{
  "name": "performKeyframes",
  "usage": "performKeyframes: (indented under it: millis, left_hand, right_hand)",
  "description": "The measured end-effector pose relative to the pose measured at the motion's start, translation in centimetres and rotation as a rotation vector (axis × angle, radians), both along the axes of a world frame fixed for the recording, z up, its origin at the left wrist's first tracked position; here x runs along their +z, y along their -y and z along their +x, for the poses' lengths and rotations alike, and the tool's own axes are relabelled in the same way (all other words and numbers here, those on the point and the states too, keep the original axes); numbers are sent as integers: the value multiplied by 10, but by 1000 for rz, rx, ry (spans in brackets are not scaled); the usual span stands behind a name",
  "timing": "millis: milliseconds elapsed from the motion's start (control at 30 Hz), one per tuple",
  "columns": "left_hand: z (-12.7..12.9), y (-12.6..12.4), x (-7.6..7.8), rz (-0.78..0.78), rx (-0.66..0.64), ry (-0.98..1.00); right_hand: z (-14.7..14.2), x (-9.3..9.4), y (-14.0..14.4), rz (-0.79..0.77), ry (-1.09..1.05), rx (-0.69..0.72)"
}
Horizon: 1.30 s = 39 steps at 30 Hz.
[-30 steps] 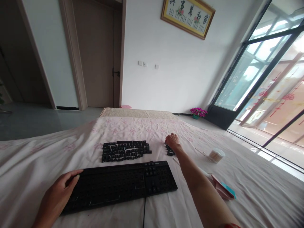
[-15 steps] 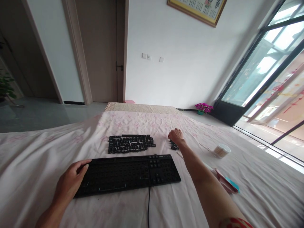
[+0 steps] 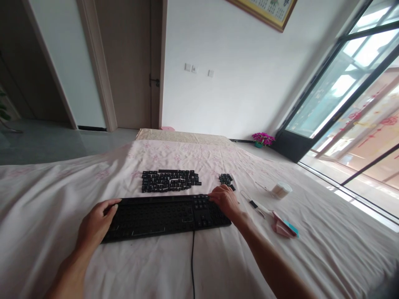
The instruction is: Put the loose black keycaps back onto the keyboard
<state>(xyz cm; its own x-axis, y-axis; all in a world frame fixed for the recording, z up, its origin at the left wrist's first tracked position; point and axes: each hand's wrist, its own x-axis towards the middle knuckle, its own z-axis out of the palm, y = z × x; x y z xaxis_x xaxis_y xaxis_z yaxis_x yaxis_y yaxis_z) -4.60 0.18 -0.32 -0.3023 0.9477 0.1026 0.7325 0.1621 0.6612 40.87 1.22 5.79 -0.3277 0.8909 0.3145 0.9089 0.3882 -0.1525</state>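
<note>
A black computer keyboard (image 3: 149, 218) with many keycaps off lies on the bedsheet, its cable running toward me. My left hand (image 3: 99, 218) grips its left end, thumb on top by the upper corner. My right hand (image 3: 225, 200) is over the number pad's upper part, fingers bent and pressed together; anything in them is hidden. Beyond the keyboard lies a large group of loose black keycaps (image 3: 170, 181) in rough rows. A smaller cluster of keycaps (image 3: 225, 179) lies just past my right hand.
To the right are a round tub of cotton swabs (image 3: 282, 190), a small tool with a black handle (image 3: 254, 204) and a pink and blue cloth-like item (image 3: 283, 226). The pale floral sheet (image 3: 149, 270) is wrinkled. Farther off stand a door (image 3: 131, 62) and pink flowers (image 3: 263, 139).
My right hand has moved from the small keycap cluster back toward me, onto the keyboard's right part. My left hand still holds the left end. The view has shifted slightly.
</note>
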Motion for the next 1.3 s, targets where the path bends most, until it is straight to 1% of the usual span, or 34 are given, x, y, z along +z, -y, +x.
performKeyframes:
  millis: [167,400,533,633,833,1133,1300]
  left_hand:
    - [1,0,1,-30,4,8]
    - [0,0,-1,-15,6,-1]
    - [-1,-1,-2,-9,4,-13]
    - [1,-1,-1,-3,3,-12]
    - [3,1,3,-20,10,-5]
    - [1,-1,-1,2,1,4]
    - [2,1,2,14,-11,2]
  right_hand:
    - [-9,1,8,-20,57,-25]
    - [-14,5,14,-28,153,-34]
    - [-15,7,15,-35,187,-33]
    - [-16,8,14,-58,205,-36]
    - [-17,5,14,-73,232,-33]
    - [-18,6,15,-89,262,-37]
    - [-25,-3,23,-69,325,-89]
